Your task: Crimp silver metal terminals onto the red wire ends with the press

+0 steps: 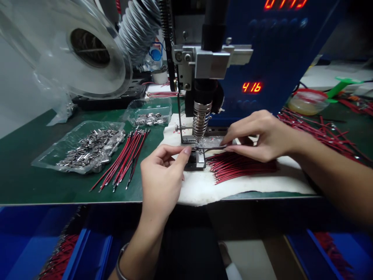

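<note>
Thumb and forefinger of my left hand are pinched at the small metal fixture under the machine's tip; whatever lies between them is too small to make out. My right hand pinches a thin dark wire, whose far end reaches into the fixture. Right above sits the spring-wrapped tip of the blue soldering machine. Beneath my right hand, a bundle of red and black wires lies on a white cloth.
A clear tray of small metal parts stands at the left, with a second clear tray behind it. Beside them lie loose red and black wires. More wires and a red-rimmed tub are at the right. Blue bins sit below the table edge.
</note>
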A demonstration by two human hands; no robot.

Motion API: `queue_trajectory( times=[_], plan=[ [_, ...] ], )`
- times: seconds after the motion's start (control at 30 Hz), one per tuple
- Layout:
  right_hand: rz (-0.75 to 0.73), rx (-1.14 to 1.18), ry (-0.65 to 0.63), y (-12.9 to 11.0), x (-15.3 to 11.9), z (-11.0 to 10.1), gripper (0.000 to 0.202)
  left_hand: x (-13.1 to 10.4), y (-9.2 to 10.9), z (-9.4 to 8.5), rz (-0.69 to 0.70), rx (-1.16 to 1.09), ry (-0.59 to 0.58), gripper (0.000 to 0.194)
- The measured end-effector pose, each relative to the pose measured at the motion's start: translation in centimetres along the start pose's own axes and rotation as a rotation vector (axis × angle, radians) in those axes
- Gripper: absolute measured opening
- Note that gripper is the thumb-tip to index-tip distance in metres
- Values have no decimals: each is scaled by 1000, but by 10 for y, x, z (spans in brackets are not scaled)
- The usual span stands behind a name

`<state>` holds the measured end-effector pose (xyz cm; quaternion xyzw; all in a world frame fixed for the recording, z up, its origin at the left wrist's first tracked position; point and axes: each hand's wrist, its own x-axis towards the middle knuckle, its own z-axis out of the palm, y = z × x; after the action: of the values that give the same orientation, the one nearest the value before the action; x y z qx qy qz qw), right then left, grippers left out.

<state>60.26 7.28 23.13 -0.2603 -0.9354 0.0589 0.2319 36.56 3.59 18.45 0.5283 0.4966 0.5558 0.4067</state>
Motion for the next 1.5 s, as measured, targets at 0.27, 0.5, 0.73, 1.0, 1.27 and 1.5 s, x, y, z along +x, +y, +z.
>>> queue_trajectory(
  times=[0.27,0.5,0.73,1.0,1.27,1.5],
  plan=[
    [25,-17,-15,2,0,-2,12,0,3,2,-25,15,11,26],
    [2,25,-13,-3,5,13,16,0,4,3,-32,32,14,24],
    [35,53,109,-14,12,30,14,0,6,4,-39,18,16,23],
    [124,39,234,-26,15,39,14,0,6,4,-15,30,28,23],
    [140,70,238,-29,15,40,13,0,4,4,-1,34,22,25],
    [61,23,204,-23,13,38,16,0,4,4,-2,55,18,24]
  ],
)
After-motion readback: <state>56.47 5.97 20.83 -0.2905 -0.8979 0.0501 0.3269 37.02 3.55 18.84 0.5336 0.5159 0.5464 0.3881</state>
